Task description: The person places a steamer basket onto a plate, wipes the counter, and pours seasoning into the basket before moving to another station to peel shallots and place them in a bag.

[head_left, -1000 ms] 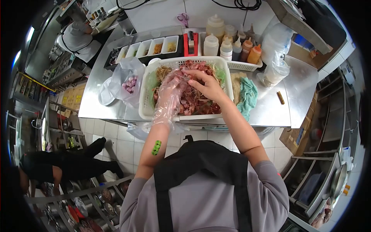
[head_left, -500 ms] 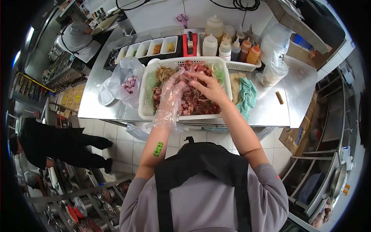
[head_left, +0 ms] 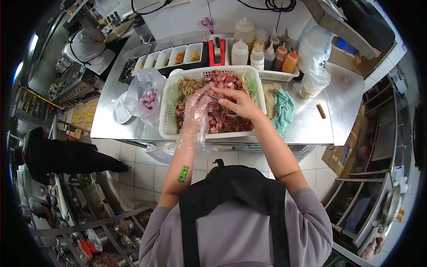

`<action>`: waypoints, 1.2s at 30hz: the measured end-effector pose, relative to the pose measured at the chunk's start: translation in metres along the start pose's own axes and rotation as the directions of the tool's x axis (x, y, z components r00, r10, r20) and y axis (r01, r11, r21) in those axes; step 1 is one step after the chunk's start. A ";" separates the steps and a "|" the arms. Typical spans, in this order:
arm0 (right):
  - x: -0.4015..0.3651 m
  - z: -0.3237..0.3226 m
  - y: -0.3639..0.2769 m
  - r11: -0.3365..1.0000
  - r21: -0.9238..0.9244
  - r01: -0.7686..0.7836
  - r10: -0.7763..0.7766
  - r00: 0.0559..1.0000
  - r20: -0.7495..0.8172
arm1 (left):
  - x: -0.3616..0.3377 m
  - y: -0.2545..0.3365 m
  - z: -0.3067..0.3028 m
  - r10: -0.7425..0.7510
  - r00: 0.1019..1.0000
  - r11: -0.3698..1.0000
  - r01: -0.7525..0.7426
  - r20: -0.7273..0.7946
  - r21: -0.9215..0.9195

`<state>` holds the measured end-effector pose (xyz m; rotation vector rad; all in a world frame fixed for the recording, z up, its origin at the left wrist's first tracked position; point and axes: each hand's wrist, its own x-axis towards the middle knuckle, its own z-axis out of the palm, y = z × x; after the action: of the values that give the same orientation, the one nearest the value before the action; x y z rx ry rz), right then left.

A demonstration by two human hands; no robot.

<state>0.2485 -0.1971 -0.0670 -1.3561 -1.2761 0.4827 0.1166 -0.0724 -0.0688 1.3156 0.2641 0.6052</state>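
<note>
While reddish meat [head_left: 224,119] lies heaped in the white basket [head_left: 167,120] on the steel counter [head_left: 311,124], the gloved left hand [head_left: 195,111] rests over it, fingers loosely apart, and the bare right hand [head_left: 240,104] pinches shut at the glove's fingertips; a teal cloth [head_left: 284,109] lies just beside

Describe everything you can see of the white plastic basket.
The white slotted plastic basket is rectangular and sits flat on the stainless steel counter, near its front edge. It holds reddish-pink meat pieces, pale stringy strands and some greens. The left hand in a clear plastic glove and the bare right hand are over the contents. A clear plastic bag lies by its left wall, a teal cloth by its right.
</note>
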 end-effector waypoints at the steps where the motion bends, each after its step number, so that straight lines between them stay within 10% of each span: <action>1: 0.000 0.000 0.001 1.000 0.001 0.000 0.000 1.000 -0.002 | -0.002 0.003 0.001 -0.007 1.000 1.000 0.007 0.006 0.015; 24: 0.003 0.014 0.005 0.994 0.106 -0.039 0.051 0.992 -0.113 | 0.001 0.004 0.009 0.234 0.960 0.856 -0.278 0.152 0.436; 27: 0.005 0.018 0.005 0.998 0.056 -0.032 0.043 0.976 -0.215 | 0.000 0.008 0.017 0.256 0.953 0.897 -0.296 0.159 0.328; 29: 0.004 0.017 -0.005 1.000 0.022 -0.019 0.023 0.973 -0.228 | 0.003 0.003 0.016 -0.015 0.998 0.998 0.019 0.058 -0.063; 36: 0.001 0.015 -0.011 0.995 -0.082 0.053 -0.065 0.986 -0.155 | 0.006 -0.009 0.000 -0.125 0.992 0.949 0.127 0.024 -0.289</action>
<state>0.2321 -0.1922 -0.0604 -1.3890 -1.2119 0.2813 0.1236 -0.0706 -0.0765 1.0084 0.2425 0.5105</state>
